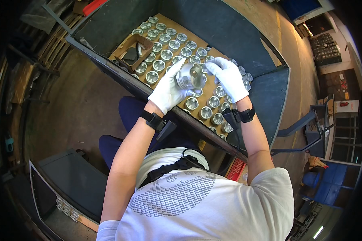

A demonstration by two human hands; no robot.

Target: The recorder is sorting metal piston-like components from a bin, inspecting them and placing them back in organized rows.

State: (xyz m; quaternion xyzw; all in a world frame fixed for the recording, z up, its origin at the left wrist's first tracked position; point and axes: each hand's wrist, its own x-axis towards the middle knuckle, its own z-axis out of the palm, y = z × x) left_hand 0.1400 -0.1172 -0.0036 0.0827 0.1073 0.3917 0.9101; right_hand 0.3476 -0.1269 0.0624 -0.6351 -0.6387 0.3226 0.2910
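My left hand [166, 91], in a white glove, is wrapped round a silvery metal piston [190, 77] and holds it tilted above the rows of other pistons. The skirt opening and part of the ringed side show. My right hand [229, 79], also gloved in white, is just right of this piston, its fingers bent together toward the rim. Whether those fingertips touch the piston or pinch something small cannot be made out. Beneath both hands, many upright pistons [159, 65] stand in rows on brown cardboard [207, 89] inside a dark metal bin [286, 76].
A small cardboard box [140, 64] with a dark block and a marker-like item sits in the bin's left part. The bin's near wall lies between my body and the pistons. A dark cart [74, 176] stands at lower left, wooden pallets [60, 44] at far left.
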